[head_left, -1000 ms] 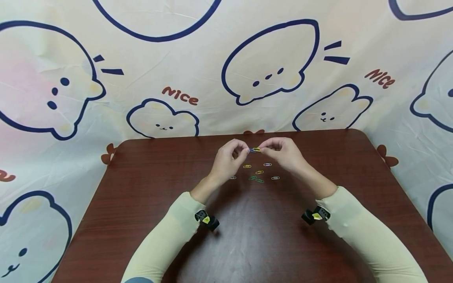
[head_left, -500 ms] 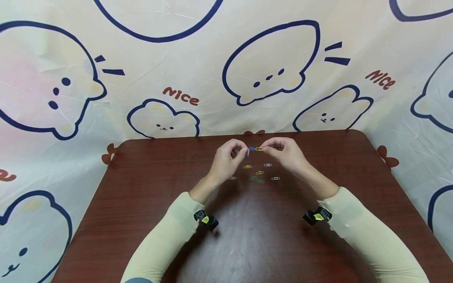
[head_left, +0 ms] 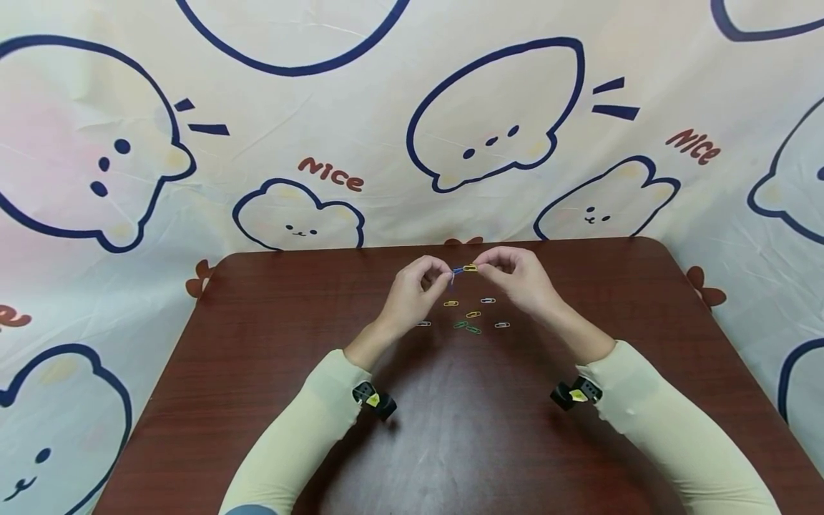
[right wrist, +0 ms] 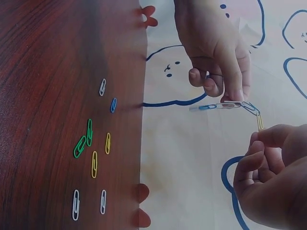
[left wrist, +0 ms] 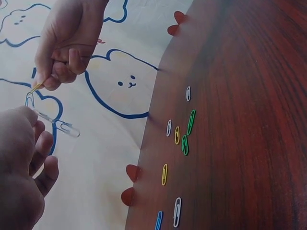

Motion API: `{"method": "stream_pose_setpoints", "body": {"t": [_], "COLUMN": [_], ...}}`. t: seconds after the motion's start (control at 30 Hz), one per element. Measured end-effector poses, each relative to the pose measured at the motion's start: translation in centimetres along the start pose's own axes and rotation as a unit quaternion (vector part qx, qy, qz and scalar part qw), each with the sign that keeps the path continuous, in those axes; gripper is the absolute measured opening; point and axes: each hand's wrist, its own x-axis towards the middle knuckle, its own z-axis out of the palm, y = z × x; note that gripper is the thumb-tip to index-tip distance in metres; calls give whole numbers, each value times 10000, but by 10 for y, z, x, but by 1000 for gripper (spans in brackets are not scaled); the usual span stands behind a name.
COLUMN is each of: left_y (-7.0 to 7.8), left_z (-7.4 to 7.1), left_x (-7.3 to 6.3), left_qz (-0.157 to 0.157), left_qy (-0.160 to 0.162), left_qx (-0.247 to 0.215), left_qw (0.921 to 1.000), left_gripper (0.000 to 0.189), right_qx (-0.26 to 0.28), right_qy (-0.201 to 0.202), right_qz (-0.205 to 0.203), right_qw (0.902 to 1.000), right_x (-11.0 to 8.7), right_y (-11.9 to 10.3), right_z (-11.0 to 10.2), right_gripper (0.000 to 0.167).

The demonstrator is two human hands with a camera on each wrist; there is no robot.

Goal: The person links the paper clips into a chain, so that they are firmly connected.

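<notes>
My left hand (head_left: 415, 290) pinches a short chain of linked paper clips between thumb and forefinger. In the right wrist view a white clip (right wrist: 230, 104) sits at its fingertips, and a blue clip (right wrist: 207, 107) trails at the chain's loose end. My right hand (head_left: 518, 277) holds a yellow paper clip (right wrist: 260, 121) by one end. That clip's other end meets a blue paper clip (right wrist: 250, 109) extending from the left fingertips. Both hands are raised over the far part of the table, facing each other. The left wrist view shows the dangling chain end (left wrist: 67, 128) beyond the left fingers.
Loose paper clips lie on the dark wooden table (head_left: 425, 429) below the hands: green (right wrist: 89, 132), yellow (right wrist: 94, 164), white (right wrist: 76, 205) and blue (right wrist: 113, 105). A patterned cloth (head_left: 386, 129) hangs behind the table's far edge.
The yellow and blue clips, overlapping one second ago, were drawn out end to end. Since then the right hand has risen slightly, tilting them. A chain end now hangs below the left fingertips.
</notes>
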Motion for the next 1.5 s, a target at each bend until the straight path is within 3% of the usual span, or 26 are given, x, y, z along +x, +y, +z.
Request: {"method": "stream_pose_setpoints", "body": {"t": [0.6, 1.5], "left_y": [3, 8], "left_z": [2, 2], "left_x": [3, 8], "left_qz": [103, 145], "left_qy": [-34, 104], "left_qx": [-58, -193], "left_qw": [9999, 9997], "left_gripper": [8, 6], "right_qx": [-296, -129], "right_qy": [298, 600], "right_qz": [-322, -909], "right_qw": [9986, 9940], "right_x": [-5, -2], "right_y": [3, 1], "right_z": [4, 18], "right_gripper": [15, 10]}}
